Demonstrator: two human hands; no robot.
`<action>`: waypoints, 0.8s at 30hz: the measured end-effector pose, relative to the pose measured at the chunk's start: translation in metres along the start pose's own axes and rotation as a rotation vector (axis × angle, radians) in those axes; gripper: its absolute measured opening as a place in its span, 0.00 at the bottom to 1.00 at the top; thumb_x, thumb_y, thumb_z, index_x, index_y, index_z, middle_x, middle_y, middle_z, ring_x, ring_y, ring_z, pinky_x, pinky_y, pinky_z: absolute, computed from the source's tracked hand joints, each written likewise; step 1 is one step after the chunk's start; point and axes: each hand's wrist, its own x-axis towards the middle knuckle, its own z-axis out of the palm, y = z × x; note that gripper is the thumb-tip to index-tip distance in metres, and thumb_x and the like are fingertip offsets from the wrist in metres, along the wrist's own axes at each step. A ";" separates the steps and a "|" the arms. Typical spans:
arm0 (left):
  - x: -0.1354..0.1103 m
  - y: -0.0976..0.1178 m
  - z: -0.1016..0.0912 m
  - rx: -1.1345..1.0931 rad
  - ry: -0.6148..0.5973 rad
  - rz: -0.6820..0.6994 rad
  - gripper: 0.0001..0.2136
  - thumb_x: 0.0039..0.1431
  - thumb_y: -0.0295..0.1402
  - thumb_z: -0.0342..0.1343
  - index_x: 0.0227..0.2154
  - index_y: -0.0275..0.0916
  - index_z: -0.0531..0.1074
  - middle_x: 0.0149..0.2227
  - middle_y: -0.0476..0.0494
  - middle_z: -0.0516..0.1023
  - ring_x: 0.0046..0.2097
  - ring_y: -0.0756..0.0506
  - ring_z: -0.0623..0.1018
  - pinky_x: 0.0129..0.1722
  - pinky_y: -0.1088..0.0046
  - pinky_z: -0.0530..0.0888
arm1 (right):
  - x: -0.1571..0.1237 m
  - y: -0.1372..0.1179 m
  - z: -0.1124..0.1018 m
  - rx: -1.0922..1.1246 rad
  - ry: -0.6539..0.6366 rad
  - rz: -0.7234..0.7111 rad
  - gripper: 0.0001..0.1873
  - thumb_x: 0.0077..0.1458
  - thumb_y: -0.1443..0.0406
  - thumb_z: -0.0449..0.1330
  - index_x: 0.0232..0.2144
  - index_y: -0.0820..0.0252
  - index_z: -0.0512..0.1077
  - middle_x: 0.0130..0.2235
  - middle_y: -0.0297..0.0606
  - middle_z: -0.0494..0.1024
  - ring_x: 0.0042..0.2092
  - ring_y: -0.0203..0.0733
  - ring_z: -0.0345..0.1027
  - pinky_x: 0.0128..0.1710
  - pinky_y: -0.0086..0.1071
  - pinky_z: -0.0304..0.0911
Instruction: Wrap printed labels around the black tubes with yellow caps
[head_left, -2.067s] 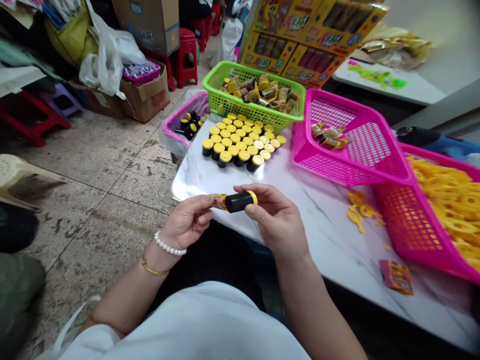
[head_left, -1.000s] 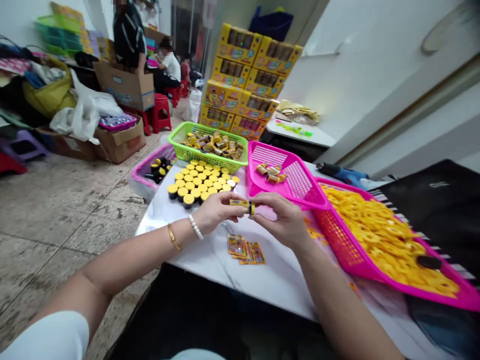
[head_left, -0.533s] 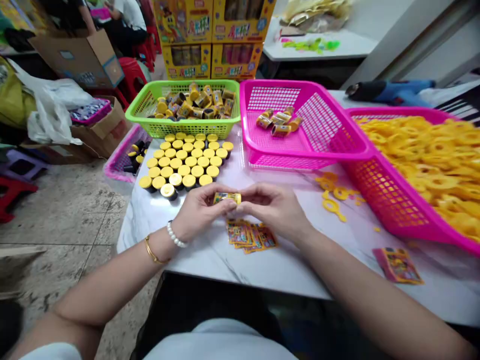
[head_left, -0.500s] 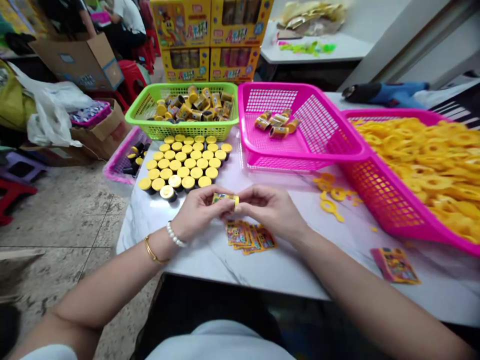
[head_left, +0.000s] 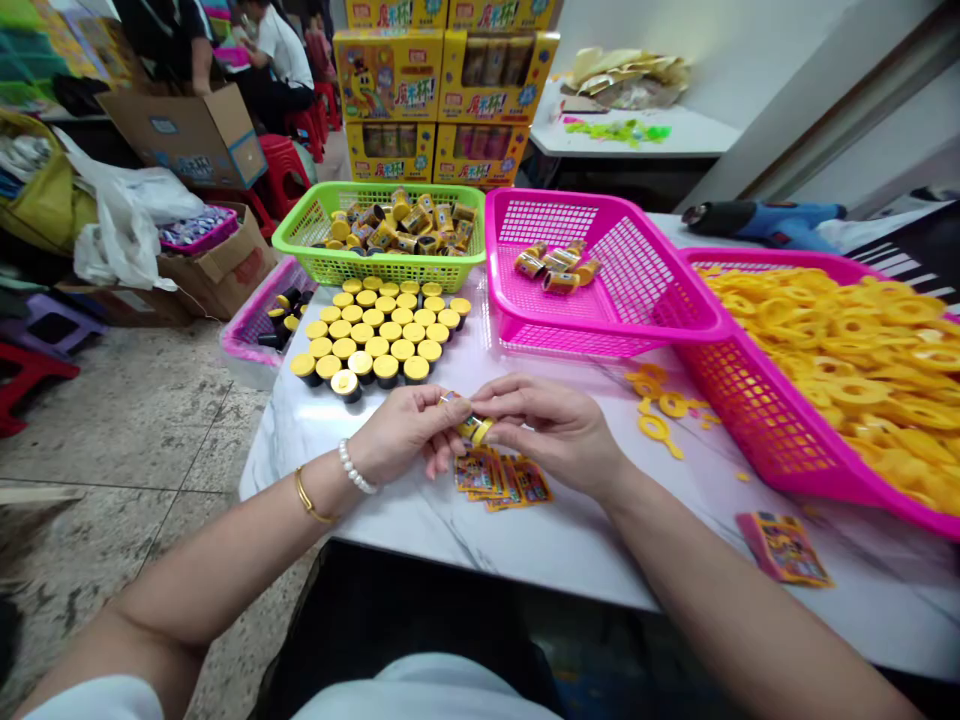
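Observation:
My left hand and my right hand meet over the marble table, both pinched on one small yellow-capped container with a printed label round it. Just below the hands lies a small stack of printed stickers. Behind the hands stands a block of several black containers with yellow caps.
A green basket holds labelled containers. A pink basket holds a few more. Another pink basket at the right is full of yellow rings; some rings lie loose. More stickers sit at the right. Other people sit far back.
The view has shifted slightly. The container between my hands has tilted, its yellow cap now pointing down toward the stickers. Both hands keep hold of it.

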 end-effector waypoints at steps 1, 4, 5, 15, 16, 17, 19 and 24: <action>0.000 0.000 0.000 -0.020 -0.007 -0.017 0.23 0.48 0.52 0.69 0.30 0.36 0.70 0.21 0.47 0.78 0.15 0.54 0.71 0.13 0.81 0.65 | -0.001 0.000 0.001 -0.021 0.020 -0.022 0.06 0.54 0.60 0.70 0.35 0.53 0.83 0.38 0.39 0.82 0.36 0.39 0.78 0.35 0.33 0.76; 0.001 -0.001 0.000 -0.088 -0.048 -0.051 0.23 0.47 0.51 0.70 0.30 0.36 0.70 0.19 0.50 0.77 0.13 0.54 0.69 0.11 0.81 0.61 | -0.003 0.001 0.004 -0.077 0.098 -0.055 0.02 0.53 0.61 0.71 0.31 0.52 0.83 0.33 0.37 0.80 0.32 0.38 0.75 0.31 0.32 0.73; 0.002 -0.001 0.000 -0.097 -0.055 -0.059 0.23 0.46 0.52 0.70 0.29 0.37 0.70 0.18 0.51 0.76 0.12 0.54 0.68 0.10 0.82 0.60 | -0.004 0.001 0.005 -0.083 0.118 -0.055 0.02 0.53 0.62 0.71 0.31 0.52 0.82 0.33 0.37 0.79 0.32 0.38 0.75 0.30 0.31 0.72; 0.003 -0.002 0.000 -0.146 -0.104 -0.140 0.24 0.47 0.55 0.68 0.26 0.35 0.74 0.17 0.48 0.76 0.12 0.53 0.69 0.09 0.82 0.59 | -0.007 -0.008 0.007 -0.135 0.062 -0.076 0.03 0.53 0.64 0.70 0.33 0.50 0.82 0.34 0.36 0.78 0.32 0.38 0.73 0.29 0.31 0.71; 0.003 -0.003 0.000 -0.151 -0.103 -0.134 0.24 0.45 0.55 0.69 0.26 0.36 0.74 0.16 0.49 0.76 0.12 0.54 0.69 0.09 0.82 0.59 | -0.007 -0.008 0.007 -0.108 0.065 -0.078 0.04 0.53 0.64 0.70 0.34 0.49 0.82 0.34 0.36 0.78 0.32 0.37 0.73 0.29 0.30 0.70; 0.004 -0.003 0.000 -0.152 -0.090 -0.118 0.24 0.44 0.54 0.70 0.26 0.36 0.74 0.16 0.50 0.75 0.12 0.54 0.68 0.09 0.82 0.59 | -0.007 -0.008 0.008 -0.082 0.060 -0.069 0.06 0.53 0.64 0.70 0.36 0.49 0.82 0.35 0.36 0.77 0.33 0.37 0.73 0.29 0.30 0.71; 0.005 -0.005 0.001 -0.151 -0.054 -0.084 0.24 0.46 0.55 0.69 0.26 0.36 0.73 0.17 0.50 0.75 0.13 0.55 0.69 0.10 0.83 0.60 | -0.006 -0.007 0.009 -0.065 0.024 -0.049 0.10 0.55 0.65 0.69 0.41 0.49 0.82 0.37 0.37 0.76 0.35 0.37 0.73 0.30 0.30 0.72; 0.004 -0.004 0.000 -0.147 -0.066 -0.086 0.22 0.58 0.53 0.61 0.29 0.34 0.74 0.19 0.48 0.76 0.15 0.55 0.69 0.12 0.83 0.62 | -0.006 -0.007 0.008 -0.134 -0.019 -0.161 0.09 0.53 0.70 0.69 0.36 0.51 0.83 0.31 0.33 0.73 0.31 0.34 0.71 0.31 0.29 0.71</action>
